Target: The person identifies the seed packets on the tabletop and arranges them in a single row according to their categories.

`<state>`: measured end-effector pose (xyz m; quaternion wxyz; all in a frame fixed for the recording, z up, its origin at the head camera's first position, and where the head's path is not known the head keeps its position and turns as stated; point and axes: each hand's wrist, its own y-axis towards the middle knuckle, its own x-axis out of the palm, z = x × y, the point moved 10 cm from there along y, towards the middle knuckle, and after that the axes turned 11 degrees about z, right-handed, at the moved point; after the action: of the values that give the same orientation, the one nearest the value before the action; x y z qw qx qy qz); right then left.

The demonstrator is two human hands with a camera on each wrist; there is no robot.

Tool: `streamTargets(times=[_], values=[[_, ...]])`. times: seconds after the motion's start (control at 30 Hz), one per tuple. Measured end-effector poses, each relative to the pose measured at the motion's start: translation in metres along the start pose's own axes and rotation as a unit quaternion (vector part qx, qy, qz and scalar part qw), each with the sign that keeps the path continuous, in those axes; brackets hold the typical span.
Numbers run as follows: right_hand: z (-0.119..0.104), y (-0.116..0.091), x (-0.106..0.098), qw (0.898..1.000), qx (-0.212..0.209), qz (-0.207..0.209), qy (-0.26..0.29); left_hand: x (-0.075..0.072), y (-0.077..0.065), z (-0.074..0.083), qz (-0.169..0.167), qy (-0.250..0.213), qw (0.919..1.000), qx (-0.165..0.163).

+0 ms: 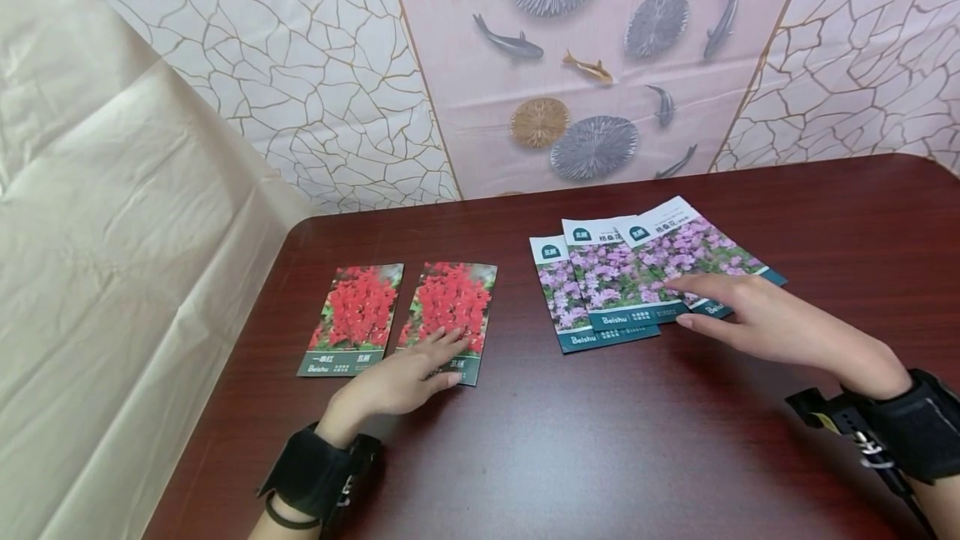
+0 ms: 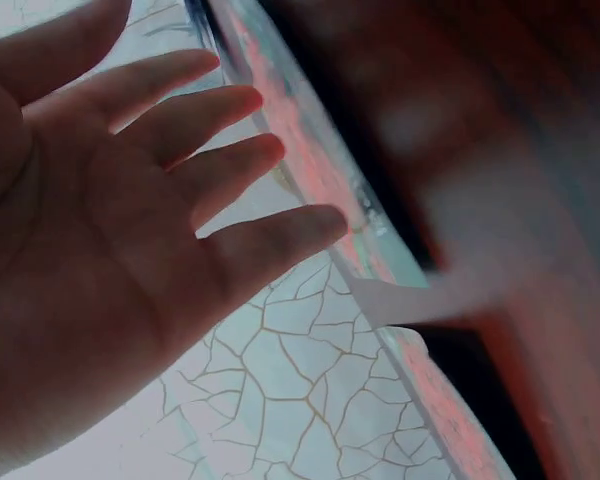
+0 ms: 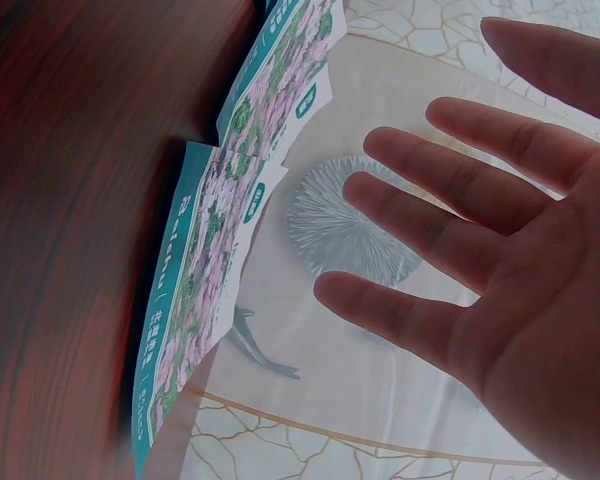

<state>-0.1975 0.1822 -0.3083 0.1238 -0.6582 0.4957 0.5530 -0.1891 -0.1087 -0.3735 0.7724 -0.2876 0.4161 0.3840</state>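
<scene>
Two red-flower seed packets lie side by side on the table's left half: the left packet (image 1: 352, 307) and the right packet (image 1: 450, 298). My left hand (image 1: 401, 373) is over the lower part of the right one, hiding some of it, its fingers extended. Three purple-flower seed packets overlap in a fan: a left one (image 1: 561, 294), a middle one (image 1: 622, 273) and a tilted right one (image 1: 697, 248). Over the lower edge of the tilted packet reaches my right hand (image 1: 780, 323), fingers spread and straight in the right wrist view, with nothing held.
Everything lies on a dark red-brown wooden table (image 1: 525, 457). Behind it hangs a patterned cloth (image 1: 495, 107) with fish and round motifs, and a cream sheet (image 1: 112, 232) drapes along the left side. Each wrist wears a black strap (image 1: 307, 469).
</scene>
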Motion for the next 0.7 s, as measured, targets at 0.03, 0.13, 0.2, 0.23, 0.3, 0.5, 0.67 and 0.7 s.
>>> streamTargets(times=[0.03, 0.13, 0.2, 0.23, 0.3, 0.5, 0.67, 0.7], values=[[0.0001, 0.0001, 0.0, 1.0, -0.001, 0.001, -0.001, 0.0023, -0.0007, -0.0006, -0.008, 0.002, 1.0, -0.003], [0.0005, 0.0003, 0.0005, 1.0, -0.004, 0.003, -0.001, 0.0051, -0.0023, -0.0027, -0.015, 0.011, 0.9997, -0.013], [0.0008, 0.0002, 0.0012, 1.0, -0.004, 0.001, -0.001, 0.0057, -0.0023, -0.0043, -0.014, 0.017, 0.9996, -0.021], [0.0011, 0.0, 0.0014, 1.0, -0.003, 0.0, 0.0, 0.0056, -0.002, -0.0053, -0.012, 0.019, 0.9994, -0.026], [0.0015, -0.0004, 0.0019, 1.0, -0.003, -0.002, 0.0, 0.0057, -0.001, -0.0066, -0.012, 0.024, 0.999, -0.035], [0.0016, -0.0009, 0.0041, 1.0, -0.004, -0.008, 0.0, 0.0056, 0.0012, -0.0085, -0.01, 0.028, 0.9983, -0.051], [0.0015, -0.0009, 0.0052, 1.0, -0.008, -0.008, 0.0, 0.0054, 0.0013, -0.0081, -0.008, 0.03, 0.9981, -0.053], [0.0016, -0.0009, 0.0054, 1.0, -0.008, -0.008, 0.0, 0.0055, 0.0014, -0.0083, -0.007, 0.03, 0.9981, -0.054]])
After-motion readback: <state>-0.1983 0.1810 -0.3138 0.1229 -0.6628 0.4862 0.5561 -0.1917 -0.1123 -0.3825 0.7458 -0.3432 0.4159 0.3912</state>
